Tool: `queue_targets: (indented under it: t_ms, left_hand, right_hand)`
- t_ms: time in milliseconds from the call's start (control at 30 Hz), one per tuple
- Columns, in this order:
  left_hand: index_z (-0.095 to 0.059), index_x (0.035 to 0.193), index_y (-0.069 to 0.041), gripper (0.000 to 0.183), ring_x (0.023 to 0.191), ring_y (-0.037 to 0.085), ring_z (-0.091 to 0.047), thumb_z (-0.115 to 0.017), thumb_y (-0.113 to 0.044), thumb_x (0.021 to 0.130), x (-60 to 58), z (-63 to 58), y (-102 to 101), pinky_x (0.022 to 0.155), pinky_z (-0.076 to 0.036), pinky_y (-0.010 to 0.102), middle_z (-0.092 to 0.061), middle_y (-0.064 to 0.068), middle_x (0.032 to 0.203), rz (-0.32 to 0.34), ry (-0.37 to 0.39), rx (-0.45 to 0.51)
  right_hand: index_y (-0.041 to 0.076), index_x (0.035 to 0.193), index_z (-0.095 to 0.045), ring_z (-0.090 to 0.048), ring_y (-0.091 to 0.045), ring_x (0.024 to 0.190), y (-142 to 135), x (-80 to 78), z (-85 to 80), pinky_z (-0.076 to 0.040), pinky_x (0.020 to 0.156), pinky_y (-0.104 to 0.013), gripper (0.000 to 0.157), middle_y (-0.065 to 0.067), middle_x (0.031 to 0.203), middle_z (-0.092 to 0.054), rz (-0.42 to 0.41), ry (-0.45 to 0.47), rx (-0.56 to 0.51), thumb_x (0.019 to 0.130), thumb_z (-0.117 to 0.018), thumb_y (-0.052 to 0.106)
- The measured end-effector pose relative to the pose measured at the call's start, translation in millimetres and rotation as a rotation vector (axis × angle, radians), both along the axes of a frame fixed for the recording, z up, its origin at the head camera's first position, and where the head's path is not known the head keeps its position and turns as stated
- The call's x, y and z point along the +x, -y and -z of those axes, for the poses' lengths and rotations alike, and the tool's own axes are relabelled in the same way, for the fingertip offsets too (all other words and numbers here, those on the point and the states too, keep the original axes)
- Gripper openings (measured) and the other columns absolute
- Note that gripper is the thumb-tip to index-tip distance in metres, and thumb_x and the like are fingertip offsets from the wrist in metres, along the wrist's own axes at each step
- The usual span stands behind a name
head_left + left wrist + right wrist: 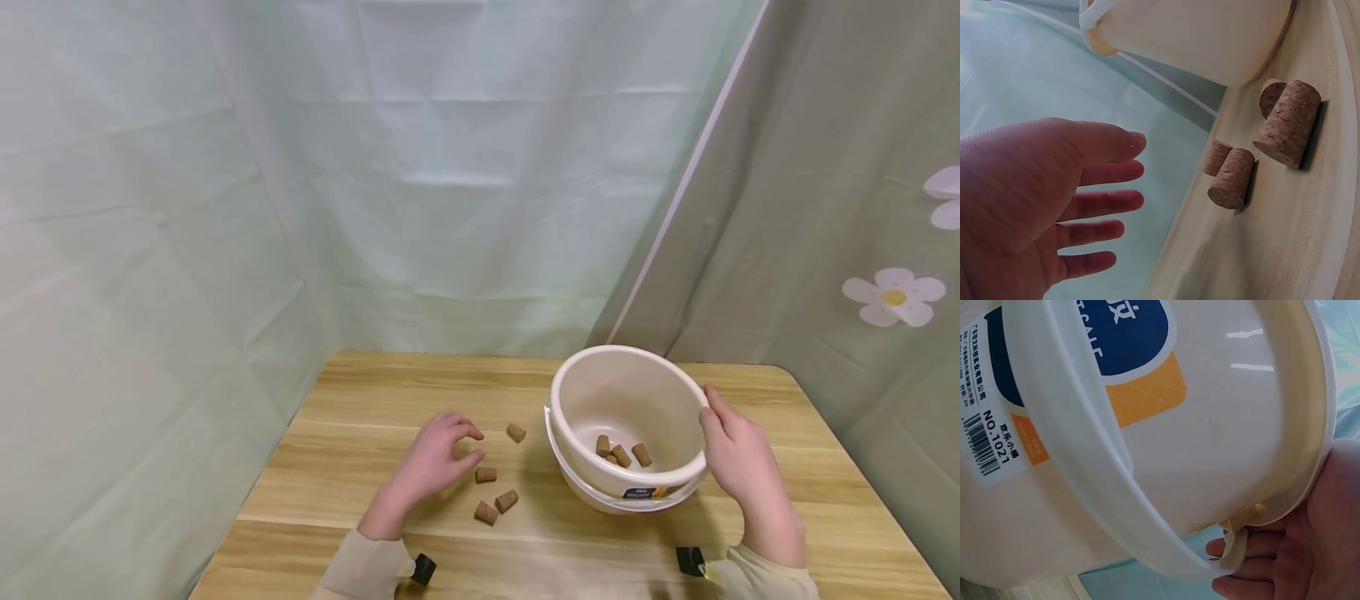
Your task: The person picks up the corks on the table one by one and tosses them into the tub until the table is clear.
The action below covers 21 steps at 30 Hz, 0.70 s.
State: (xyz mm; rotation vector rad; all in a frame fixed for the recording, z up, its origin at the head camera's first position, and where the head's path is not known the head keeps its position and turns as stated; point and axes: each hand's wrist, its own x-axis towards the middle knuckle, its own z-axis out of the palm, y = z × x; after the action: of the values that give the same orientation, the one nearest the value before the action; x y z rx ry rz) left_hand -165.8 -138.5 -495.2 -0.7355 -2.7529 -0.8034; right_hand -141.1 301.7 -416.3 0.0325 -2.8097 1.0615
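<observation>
A pale curtain (450, 208) is hanging behind the bucket (637, 383), and a wooden surface (360, 400) is stretching beneath it. The right hand (742, 458) is gripping the bucket's rim on the right; the left hand (431, 458) is hovering left of the bucket, fingers gently bent, holding nothing. Four corks (486, 474) are lying left of the bucket, and several more are resting inside it.

My head camera looks forward and down over the pale wood-grain tabletop (420, 387); my wrist cameras sit nearer, left tilted, right close up, each sharing with it the round cream plastic bucket (637, 402).
</observation>
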Motion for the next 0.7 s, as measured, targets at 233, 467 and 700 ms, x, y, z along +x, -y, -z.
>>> queue_targets:
  t_ms: [233,467,700]
  left_hand:
    - [-0.079,0.113,-0.007,0.024,0.123,0.032,-0.060,-0.084,-0.021,0.094,0.4,2.8,-2,0.111,-0.047,0.055,-0.071,0.008,0.121,0.009,0.047,-0.040]
    - [-0.079,0.112,-0.008,0.027,0.124,0.032,-0.060,-0.084,-0.027,0.094,1.0,5.9,-4,0.109,-0.048,0.054,-0.071,0.008,0.122,0.008,0.080,-0.076]
    - [-0.080,0.110,-0.011,0.031,0.120,0.029,-0.061,-0.085,-0.036,0.093,1.2,12.0,-3,0.107,-0.050,0.052,-0.070,0.006,0.120,-0.005,0.086,-0.099]
  right_hand:
    - [-0.007,0.163,-0.031,-0.037,-0.062,0.144,0,-0.4,-1.2,-0.032,0.112,-0.077,0.063,-0.037,0.160,-0.036,-0.001,0.002,0.003,0.117,-0.025,0.037]
    - [-0.007,0.162,-0.032,-0.038,-0.062,0.143,0,-0.3,-1.9,-0.033,0.111,-0.077,0.063,-0.037,0.159,-0.037,0.001,-0.016,0.003,0.117,-0.026,0.037]
    - [-0.008,0.161,-0.034,-0.039,-0.062,0.143,1,1.6,-1.0,-0.034,0.111,-0.077,0.063,-0.036,0.159,-0.038,0.004,-0.019,0.001,0.117,-0.027,0.037]
